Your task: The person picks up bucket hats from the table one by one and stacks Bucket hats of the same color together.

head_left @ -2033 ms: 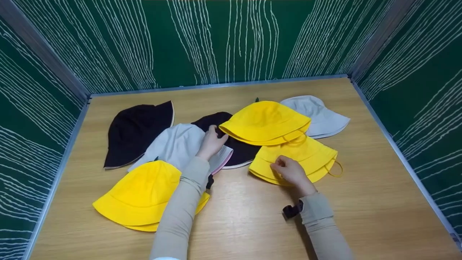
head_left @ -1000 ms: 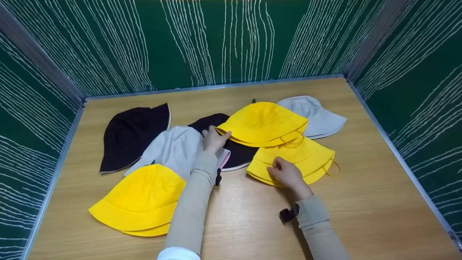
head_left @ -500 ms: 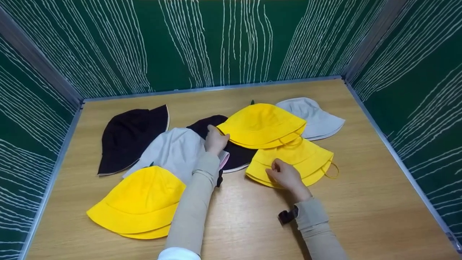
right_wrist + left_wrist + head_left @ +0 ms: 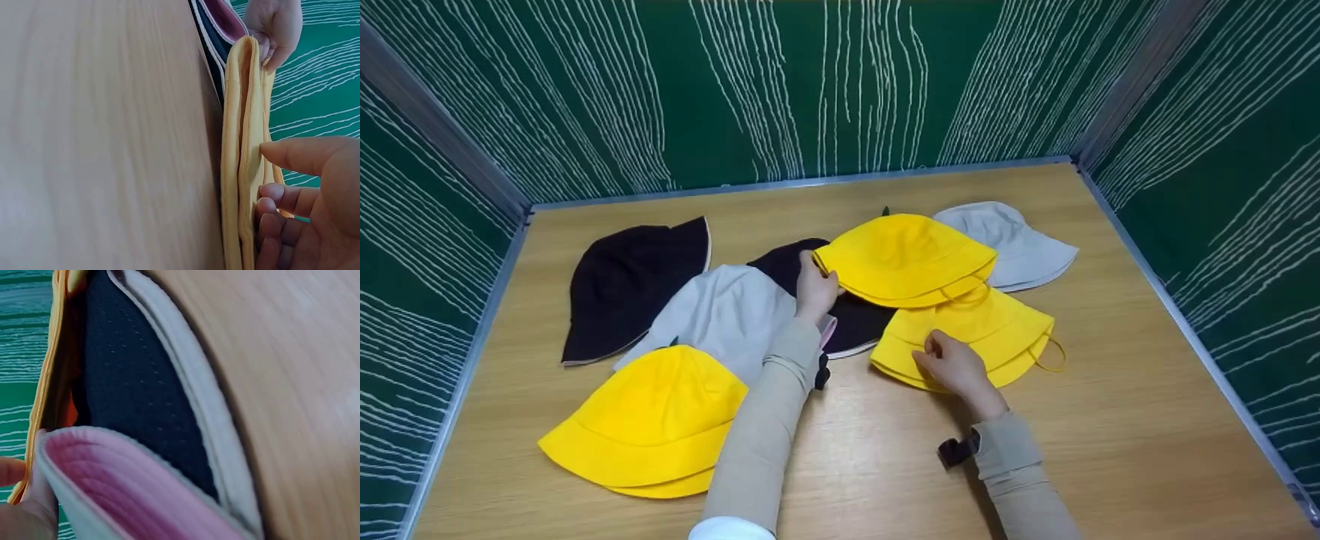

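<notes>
Near the middle of the table in the head view, my left hand (image 4: 817, 287) pinches the left brim of the upper yellow bucket hat (image 4: 907, 255). The left wrist view shows its fingers on either side of that yellow brim (image 4: 42, 394). My right hand (image 4: 956, 364), fingers loosely curled, is at the front of the lower yellow hat (image 4: 990, 322). In the right wrist view its fingertips touch or nearly touch the yellow cloth (image 4: 230, 169), without gripping it. A black hat (image 4: 859, 322) lies partly hidden under the upper yellow one.
A white hat (image 4: 720, 304) with a pink inside overlaps the middle black hat. Another black hat (image 4: 634, 289) lies back left, a third yellow hat (image 4: 652, 420) front left, and a second white hat (image 4: 1009, 244) back right. Green panels (image 4: 705, 142) border the wooden table (image 4: 877, 465).
My left hand has shifted from above the black hat to the upper yellow hat's left brim and now pinches it. The right hand stays nearly still. The whole view has shifted slightly.
</notes>
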### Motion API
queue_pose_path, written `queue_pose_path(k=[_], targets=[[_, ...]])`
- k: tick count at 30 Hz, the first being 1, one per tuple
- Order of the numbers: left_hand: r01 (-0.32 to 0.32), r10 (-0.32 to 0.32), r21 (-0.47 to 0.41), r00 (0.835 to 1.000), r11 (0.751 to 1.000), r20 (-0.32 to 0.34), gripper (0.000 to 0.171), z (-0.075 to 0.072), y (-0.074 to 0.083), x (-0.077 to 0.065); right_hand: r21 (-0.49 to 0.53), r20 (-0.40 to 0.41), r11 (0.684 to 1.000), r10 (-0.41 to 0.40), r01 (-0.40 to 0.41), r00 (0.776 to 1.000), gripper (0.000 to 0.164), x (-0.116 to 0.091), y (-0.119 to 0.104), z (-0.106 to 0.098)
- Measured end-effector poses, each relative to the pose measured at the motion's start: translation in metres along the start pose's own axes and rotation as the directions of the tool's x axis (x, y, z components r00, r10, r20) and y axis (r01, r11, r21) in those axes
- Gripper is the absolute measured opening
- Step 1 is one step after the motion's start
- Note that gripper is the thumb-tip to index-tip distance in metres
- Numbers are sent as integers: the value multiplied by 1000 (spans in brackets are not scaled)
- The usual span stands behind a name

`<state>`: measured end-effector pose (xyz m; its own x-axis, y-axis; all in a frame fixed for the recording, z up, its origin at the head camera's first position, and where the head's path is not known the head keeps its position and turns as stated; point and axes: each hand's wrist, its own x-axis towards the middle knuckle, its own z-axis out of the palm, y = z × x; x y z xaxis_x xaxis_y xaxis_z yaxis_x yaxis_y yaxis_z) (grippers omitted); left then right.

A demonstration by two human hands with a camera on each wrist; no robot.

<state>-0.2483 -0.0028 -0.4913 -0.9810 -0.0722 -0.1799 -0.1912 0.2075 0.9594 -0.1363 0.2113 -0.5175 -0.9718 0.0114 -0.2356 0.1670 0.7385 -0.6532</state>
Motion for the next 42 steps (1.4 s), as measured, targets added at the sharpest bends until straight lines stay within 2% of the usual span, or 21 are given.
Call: queue_pose_path(k=[7,10,18,23,27,30,33,35,38,42], targets=[[-90,93,-61,995,994,33,40,-3,11,-6,-10,9,1000,-25,25,1000,22,-1,-1,1],[-129,138,-135,989,982,60,40,-3,17,-10,-22,-5,999,-32,32,999,22,-1,-1,1],[-195,228,-341,972,920,57,37,-9,37,-24,8,9,999,-39,39,999,22,-1,0,2],[-194,254,-434,964,880,82,40,-19,57,-41,139,55,990,-13,5,998,24,-2,5,-8],[-231,307,-468,947,853,93,42,-29,70,-57,329,33,944,-2,-9,999,27,-1,8,-23],[-248,340,-485,934,838,110,43,-37,73,-70,475,-60,880,34,-2,998,23,0,8,-36],[-249,360,-505,923,826,133,42,-44,70,-82,581,-172,813,74,40,982,19,2,6,-48],[-252,373,-517,917,818,143,41,-48,68,-89,608,-199,792,82,58,977,24,5,6,-55],[-238,373,-541,915,807,154,42,-53,67,-99,614,-147,789,82,26,986,43,12,6,-62],[-202,359,-574,917,794,174,42,-60,71,-110,628,22,777,55,-57,998,66,18,7,-63]])
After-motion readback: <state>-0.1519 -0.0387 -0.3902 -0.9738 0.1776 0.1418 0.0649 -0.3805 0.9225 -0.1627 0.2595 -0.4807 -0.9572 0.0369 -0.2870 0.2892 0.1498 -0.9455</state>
